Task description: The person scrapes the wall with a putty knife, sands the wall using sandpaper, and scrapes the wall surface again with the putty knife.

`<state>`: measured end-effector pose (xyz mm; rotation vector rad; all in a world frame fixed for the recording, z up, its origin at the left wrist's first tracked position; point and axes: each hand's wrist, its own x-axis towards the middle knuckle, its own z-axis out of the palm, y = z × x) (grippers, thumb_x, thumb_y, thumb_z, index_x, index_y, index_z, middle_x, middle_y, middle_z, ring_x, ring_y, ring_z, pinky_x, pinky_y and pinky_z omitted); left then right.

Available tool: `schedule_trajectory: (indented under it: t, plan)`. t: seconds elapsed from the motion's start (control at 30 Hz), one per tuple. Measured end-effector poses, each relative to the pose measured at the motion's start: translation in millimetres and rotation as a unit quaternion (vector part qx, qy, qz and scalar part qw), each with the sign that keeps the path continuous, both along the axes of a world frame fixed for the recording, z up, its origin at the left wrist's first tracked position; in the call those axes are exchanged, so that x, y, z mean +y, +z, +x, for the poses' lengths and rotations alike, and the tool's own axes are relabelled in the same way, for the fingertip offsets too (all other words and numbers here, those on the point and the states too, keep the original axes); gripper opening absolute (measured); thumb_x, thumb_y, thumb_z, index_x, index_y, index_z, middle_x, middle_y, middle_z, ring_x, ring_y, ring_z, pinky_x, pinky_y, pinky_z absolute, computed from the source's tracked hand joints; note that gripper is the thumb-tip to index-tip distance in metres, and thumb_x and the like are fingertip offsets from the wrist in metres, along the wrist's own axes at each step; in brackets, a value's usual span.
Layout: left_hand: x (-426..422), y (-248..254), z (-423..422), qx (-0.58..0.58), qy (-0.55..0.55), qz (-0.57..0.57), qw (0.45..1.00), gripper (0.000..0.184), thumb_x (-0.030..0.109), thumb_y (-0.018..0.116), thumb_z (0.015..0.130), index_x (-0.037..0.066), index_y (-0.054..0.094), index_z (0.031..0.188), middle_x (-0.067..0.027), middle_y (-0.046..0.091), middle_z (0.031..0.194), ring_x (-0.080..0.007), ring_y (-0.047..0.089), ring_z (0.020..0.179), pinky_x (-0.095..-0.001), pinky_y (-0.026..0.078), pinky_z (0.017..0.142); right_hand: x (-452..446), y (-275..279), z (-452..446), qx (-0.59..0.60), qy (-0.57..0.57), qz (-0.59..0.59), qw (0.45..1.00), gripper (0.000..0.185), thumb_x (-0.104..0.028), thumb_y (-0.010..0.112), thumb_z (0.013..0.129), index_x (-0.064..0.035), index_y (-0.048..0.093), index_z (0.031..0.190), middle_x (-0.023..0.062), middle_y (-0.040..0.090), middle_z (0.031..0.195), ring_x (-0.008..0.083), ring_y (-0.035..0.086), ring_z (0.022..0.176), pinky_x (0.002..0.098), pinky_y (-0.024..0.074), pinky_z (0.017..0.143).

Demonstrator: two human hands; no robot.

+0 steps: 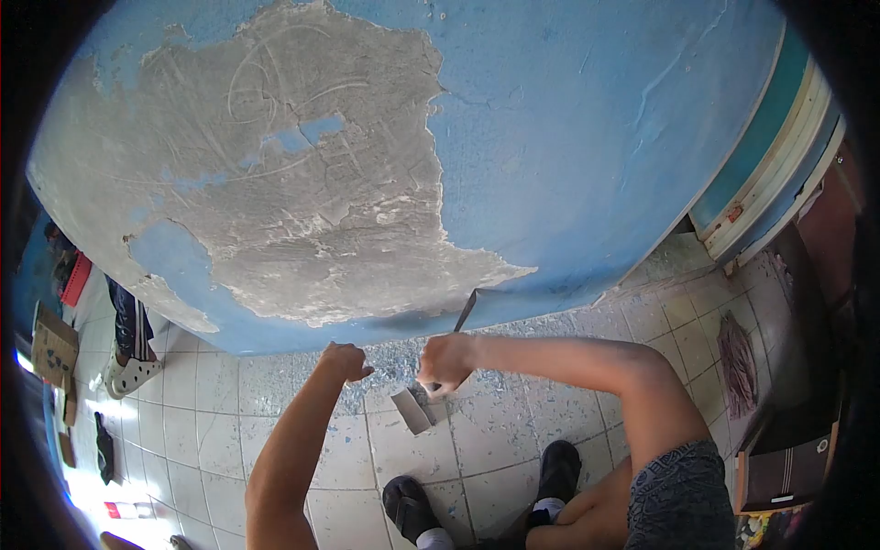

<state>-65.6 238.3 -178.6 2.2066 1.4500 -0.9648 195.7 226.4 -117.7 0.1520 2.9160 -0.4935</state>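
Note:
My right hand [446, 363] is closed around a scraper [467, 310], whose dark thin blade points up at the foot of the wall. Below that hand shows a flat grey metal blade [412, 412]; I cannot tell whether it is held too or lies on the floor. My left hand [345, 361] hovers near the wall's base, fingers loosely bent and thumb apart, with nothing visible in it. In front rises a blue painted wall [568, 156] with a large bare grey plaster patch [339, 202], ragged at its edges. Paint flakes [390, 362] litter the floor beneath.
White floor tiles [330, 513] extend around my dark sandals [410, 504]. On the left are another person's leg and light clog [133, 374], a red basket [76, 280] and cardboard [55, 348]. To the right, a door frame [770, 174] and a bundled cloth [736, 367].

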Motion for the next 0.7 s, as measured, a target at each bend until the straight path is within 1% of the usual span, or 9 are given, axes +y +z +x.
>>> schedule_trajectory:
  t: [0.1,0.2,0.3,0.33,0.43,0.47,0.53,0.6,0.7]
  plan:
    - [-3.1,3.0,0.1,-0.003,0.0,0.008,1.0,0.057,0.063,0.046,0.094,0.016,0.07,0.112,-0.0087,0.067,0.122,-0.0285,0.057,0.121,-0.0497,0.041,0.104,-18.6,-1.3,-12.3,0.005,0.008,0.014,1.0,0.03,-0.035,0.065,0.081,-0.0078,0.065,0.069,0.015,0.067,0.067,0.0346,0.068,0.068,0.0442,0.0538,0.064]
    - [-1.6,6.6,1.6,0.011,0.012,-0.018,1.0,0.057,0.064,0.046,0.094,0.016,0.07,0.113,-0.0095,0.066,0.123,-0.0292,0.057,0.122,-0.05,0.041,0.105,-50.8,16.2,-23.9,0.068,0.054,-0.023,0.996,0.03,-0.036,0.065,0.08,-0.008,0.066,0.068,0.0152,0.067,0.067,0.0348,0.068,0.067,0.0447,0.0537,0.064]
    - [-3.8,3.8,-0.4,0.005,0.008,-0.007,1.0,0.058,0.064,0.046,0.094,0.015,0.07,0.113,-0.0104,0.066,0.122,-0.0296,0.058,0.121,-0.0496,0.041,0.105,-3.4,-4.8,0.4,0.052,-0.015,-0.085,0.995,0.028,-0.034,0.065,0.08,-0.0086,0.066,0.068,0.0144,0.067,0.066,0.0346,0.067,0.066,0.0445,0.054,0.064]
    - [-5.8,3.9,0.4,-0.004,0.007,-0.002,1.0,0.058,0.062,0.047,0.094,0.013,0.07,0.114,-0.0106,0.066,0.123,-0.0293,0.058,0.121,-0.0487,0.04,0.105,-1.3,-11.4,2.9,0.019,-0.013,-0.028,0.999,0.025,-0.031,0.065,0.079,-0.0095,0.065,0.066,0.0135,0.066,0.065,0.0344,0.067,0.066,0.0444,0.0534,0.063]
    - [-13.4,11.4,0.3,-0.01,0.005,0.0,1.0,0.056,0.058,0.05,0.095,0.011,0.07,0.116,-0.011,0.066,0.125,-0.0287,0.058,0.122,-0.0469,0.04,0.106,-23.6,-21.9,1.0,0.062,-0.006,0.001,0.998,0.024,-0.03,0.064,0.079,-0.0097,0.065,0.067,0.0125,0.066,0.065,0.0335,0.067,0.065,0.0448,0.0528,0.062]
    - [-11.5,17.6,3.8,-0.005,0.008,-0.002,1.0,0.056,0.058,0.05,0.095,0.011,0.07,0.117,-0.0111,0.066,0.125,-0.0286,0.058,0.123,-0.0469,0.04,0.106,-33.3,-24.0,-3.9,0.082,0.019,-0.067,0.994,0.024,-0.03,0.064,0.079,-0.0088,0.064,0.068,0.0137,0.065,0.064,0.0335,0.067,0.065,0.0459,0.0533,0.062]
    - [-13.6,17.1,6.2,-0.002,0.014,-0.014,1.0,0.056,0.058,0.05,0.095,0.01,0.07,0.117,-0.0114,0.065,0.126,-0.0285,0.057,0.124,-0.0471,0.039,0.107,-54.4,-5.2,-10.0,0.046,0.04,-0.032,0.998,0.028,-0.033,0.064,0.08,-0.0085,0.065,0.068,0.0145,0.067,0.07,0.0331,0.068,0.073,0.0446,0.0539,0.069]
    - [-9.6,14.7,6.2,0.002,0.011,-0.019,1.0,0.057,0.058,0.049,0.095,0.01,0.069,0.118,-0.0117,0.065,0.127,-0.0284,0.056,0.125,-0.0473,0.038,0.107,-51.9,-5.8,-9.5,0.028,0.059,-0.059,0.996,0.031,-0.036,0.064,0.081,-0.0081,0.065,0.066,0.0135,0.069,0.072,0.0324,0.069,0.073,0.0434,0.0546,0.072]
    - [-9.7,7.6,7.4,-0.016,-0.004,0.002,1.0,0.057,0.058,0.049,0.095,0.009,0.07,0.115,-0.0121,0.066,0.125,-0.0288,0.058,0.122,-0.0471,0.04,0.106,-5.1,-6.0,16.1,-0.051,-0.007,0.025,0.998,0.033,-0.037,0.063,0.083,-0.0074,0.065,0.066,0.0139,0.069,0.072,0.0328,0.069,0.072,0.0446,0.0548,0.072]
